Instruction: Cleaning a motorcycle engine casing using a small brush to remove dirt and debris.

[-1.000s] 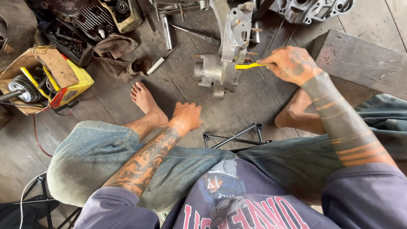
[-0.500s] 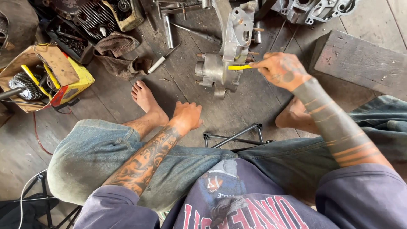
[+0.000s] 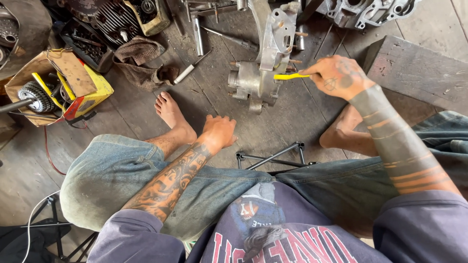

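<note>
Now the right hand (image 3: 336,78) fingers pinch a yellow tool (image 3: 290,76), tip against the engine casing (image 3: 263,73); left hand (image 3: 219,132) loosely curled, empty.

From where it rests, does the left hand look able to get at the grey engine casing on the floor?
Probably yes. The left hand rests by the shin, empty, with bare floorboards between it and the engine casing. Only the right hand with its yellow tool works at the casing's other side.
</note>
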